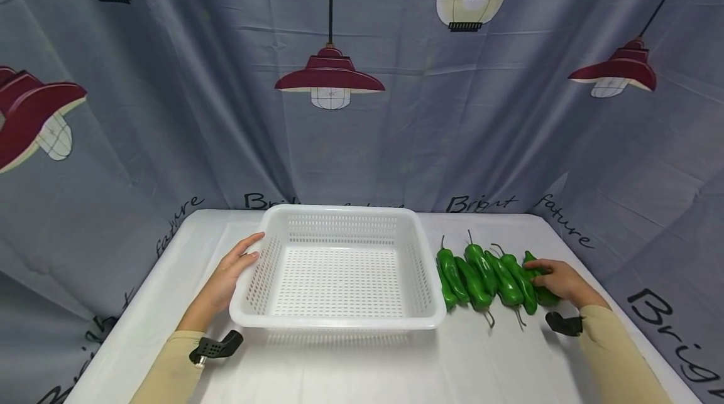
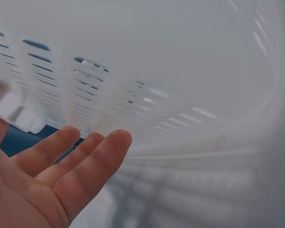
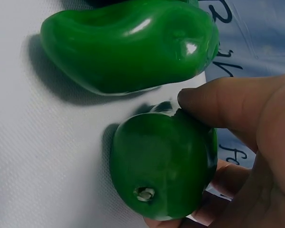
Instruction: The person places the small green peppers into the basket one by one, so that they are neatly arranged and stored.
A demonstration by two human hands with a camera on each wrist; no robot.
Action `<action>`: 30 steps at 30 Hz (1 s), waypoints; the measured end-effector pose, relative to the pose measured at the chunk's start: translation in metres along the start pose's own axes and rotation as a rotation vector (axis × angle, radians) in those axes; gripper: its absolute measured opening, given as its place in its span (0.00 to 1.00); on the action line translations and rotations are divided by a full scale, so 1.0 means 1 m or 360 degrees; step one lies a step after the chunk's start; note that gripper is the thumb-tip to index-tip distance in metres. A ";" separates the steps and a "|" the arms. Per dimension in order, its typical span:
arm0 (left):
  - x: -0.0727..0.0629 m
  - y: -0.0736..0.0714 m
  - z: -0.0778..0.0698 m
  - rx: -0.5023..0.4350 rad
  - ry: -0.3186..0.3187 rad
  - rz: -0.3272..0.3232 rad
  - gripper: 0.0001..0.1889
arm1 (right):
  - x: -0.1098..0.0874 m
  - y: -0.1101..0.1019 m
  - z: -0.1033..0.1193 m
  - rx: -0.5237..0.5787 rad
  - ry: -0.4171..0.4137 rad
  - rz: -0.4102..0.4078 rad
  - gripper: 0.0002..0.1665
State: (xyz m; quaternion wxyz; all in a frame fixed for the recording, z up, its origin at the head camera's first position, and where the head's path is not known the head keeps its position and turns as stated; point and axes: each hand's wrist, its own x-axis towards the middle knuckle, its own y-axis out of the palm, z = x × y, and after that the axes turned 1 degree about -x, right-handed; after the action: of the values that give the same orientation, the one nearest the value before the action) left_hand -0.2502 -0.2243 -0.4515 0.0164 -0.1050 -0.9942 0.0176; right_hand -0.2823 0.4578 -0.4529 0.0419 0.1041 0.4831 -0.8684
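Observation:
A white plastic basket [image 1: 339,322] with slotted walls and floor sits at the middle of the table, nothing inside it. At its left side is my left hand [image 1: 229,272], fingertips right at the rim; the left wrist view has its extended fingers [image 2: 92,175] beside the slotted wall. On the right, my right hand [image 1: 560,281] grips the rightmost green pepper [image 3: 156,156], thumb on one side and fingers round the other. The blunt end of that pepper faces the right wrist camera. A neighbouring green pepper [image 3: 128,47] lies just beyond the thumb.
Several more green peppers [image 1: 477,272] lie side by side between the basket and my right hand, some with stems pointing away, some towards me. A white cloth covers the table [image 1: 339,372]. Behind it hangs a grey-blue curtain [image 1: 367,146] printed with lamps and lettering.

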 end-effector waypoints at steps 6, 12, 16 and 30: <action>0.000 0.001 0.000 -0.0006 0.0001 0.0000 0.30 | -0.003 0.001 0.001 -0.0003 0.0015 -0.0024 0.32; 0.001 0.002 0.002 -0.0025 0.0005 0.0007 0.30 | -0.006 0.002 -0.003 0.0040 0.0061 -0.0080 0.33; 0.001 0.002 0.003 -0.0022 0.0014 0.0004 0.30 | -0.010 -0.003 -0.003 0.0083 0.0054 -0.0129 0.35; 0.002 0.002 0.002 -0.0033 0.0004 -0.0021 0.29 | -0.022 -0.013 0.048 0.0606 -0.0004 -0.0079 0.38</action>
State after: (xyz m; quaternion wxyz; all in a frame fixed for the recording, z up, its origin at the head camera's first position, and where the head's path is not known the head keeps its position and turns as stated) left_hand -0.2515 -0.2221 -0.4537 0.0168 -0.0987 -0.9949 0.0072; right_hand -0.2693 0.4234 -0.4132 0.0007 0.0971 0.3124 -0.9450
